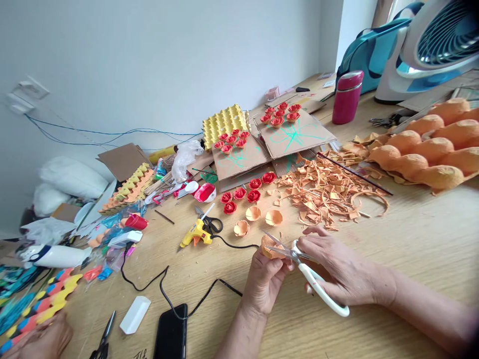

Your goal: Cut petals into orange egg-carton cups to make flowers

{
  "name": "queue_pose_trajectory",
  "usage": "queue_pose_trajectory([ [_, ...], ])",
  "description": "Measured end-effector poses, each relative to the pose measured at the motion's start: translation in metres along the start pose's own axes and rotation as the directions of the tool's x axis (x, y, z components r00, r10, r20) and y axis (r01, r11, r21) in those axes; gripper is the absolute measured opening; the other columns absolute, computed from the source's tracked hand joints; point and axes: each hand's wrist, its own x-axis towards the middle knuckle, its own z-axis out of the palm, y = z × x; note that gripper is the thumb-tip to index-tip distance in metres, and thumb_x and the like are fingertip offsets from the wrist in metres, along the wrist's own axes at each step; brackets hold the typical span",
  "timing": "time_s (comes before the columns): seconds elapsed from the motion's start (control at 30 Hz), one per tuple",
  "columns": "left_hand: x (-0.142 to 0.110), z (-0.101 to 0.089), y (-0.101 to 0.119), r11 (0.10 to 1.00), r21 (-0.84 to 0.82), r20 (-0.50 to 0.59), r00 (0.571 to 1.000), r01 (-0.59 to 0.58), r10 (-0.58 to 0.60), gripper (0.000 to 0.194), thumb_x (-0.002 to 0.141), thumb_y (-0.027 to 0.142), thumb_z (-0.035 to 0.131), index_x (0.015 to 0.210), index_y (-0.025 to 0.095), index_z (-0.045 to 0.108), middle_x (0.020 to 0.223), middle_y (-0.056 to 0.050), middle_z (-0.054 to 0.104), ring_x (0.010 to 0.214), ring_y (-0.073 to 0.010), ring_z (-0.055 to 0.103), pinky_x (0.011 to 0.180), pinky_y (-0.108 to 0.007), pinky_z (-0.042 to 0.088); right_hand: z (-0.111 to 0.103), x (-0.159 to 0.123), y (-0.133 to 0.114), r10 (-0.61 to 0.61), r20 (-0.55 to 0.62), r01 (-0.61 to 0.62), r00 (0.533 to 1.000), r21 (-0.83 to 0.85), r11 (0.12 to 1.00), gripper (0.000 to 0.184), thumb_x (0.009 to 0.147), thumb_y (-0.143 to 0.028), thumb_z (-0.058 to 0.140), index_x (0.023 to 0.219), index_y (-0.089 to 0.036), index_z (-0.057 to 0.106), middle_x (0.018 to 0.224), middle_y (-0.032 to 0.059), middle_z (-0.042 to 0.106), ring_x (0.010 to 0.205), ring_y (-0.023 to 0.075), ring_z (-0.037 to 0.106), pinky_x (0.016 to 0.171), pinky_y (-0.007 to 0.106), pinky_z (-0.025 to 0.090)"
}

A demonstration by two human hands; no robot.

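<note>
My left hand (265, 279) is closed on a small orange egg-carton piece (268, 246), held just above the wooden table (411, 239). My right hand (337, 269) grips white-handled scissors (318, 284), and their blades reach into the orange piece. Just beyond my hands lie three orange paper flowers (253, 213) and several red paper roses (247, 192). A heap of orange carton scraps (325, 192) spreads behind my right hand.
A yellow glue gun (196, 233) with a black cord lies to the left, near a black phone (171, 331), black scissors (103, 341) and a white block (135, 314). Orange egg cartons (430, 147) sit right. Cardboard sheets (295, 132) carry red roses. Another person's hand (41, 341) shows bottom left.
</note>
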Motion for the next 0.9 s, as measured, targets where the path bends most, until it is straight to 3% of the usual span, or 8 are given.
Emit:
queue_pose_trajectory([
  [0.5,0.0001,-0.0011,0.001,0.998,-0.063,0.088,0.996,0.014,-0.008,0.014,0.073,0.022,0.078,0.083,0.016,0.071,0.076,-0.002,0.065,0.07,-0.0118,0.056,0.067,-0.024,0.044,-0.0002,-0.0029,-0.0002,0.004,0.001,-0.004,1.0,0.029,1.0,0.022,0.092,-0.044,0.052,0.092,-0.022,0.053,0.083,0.0036,0.057,0.079,0.0227,0.05,0.087,0.044,0.039],
  [0.77,0.0005,0.0001,0.0016,0.996,-0.093,0.007,1.0,0.013,-0.012,0.027,0.066,0.022,0.083,0.089,0.018,0.069,0.075,0.0,0.063,0.07,-0.0116,0.053,0.066,-0.024,0.044,0.0005,-0.0051,0.0029,0.006,-0.011,-0.006,1.0,0.007,1.0,0.017,0.091,-0.039,0.055,0.092,-0.022,0.052,0.082,0.003,0.056,0.081,0.0233,0.05,0.085,0.042,0.04],
  [0.9,0.0006,-0.0019,0.0012,0.997,-0.078,-0.003,1.0,0.001,-0.002,0.023,0.067,0.023,0.083,0.084,0.016,0.068,0.074,-0.001,0.062,0.071,-0.0125,0.053,0.068,-0.026,0.043,-0.0002,-0.0048,0.0036,0.003,-0.007,-0.003,1.0,-0.023,1.0,0.019,0.09,-0.039,0.055,0.085,-0.023,0.047,0.079,0.0015,0.053,0.075,0.0216,0.048,0.083,0.041,0.04],
])
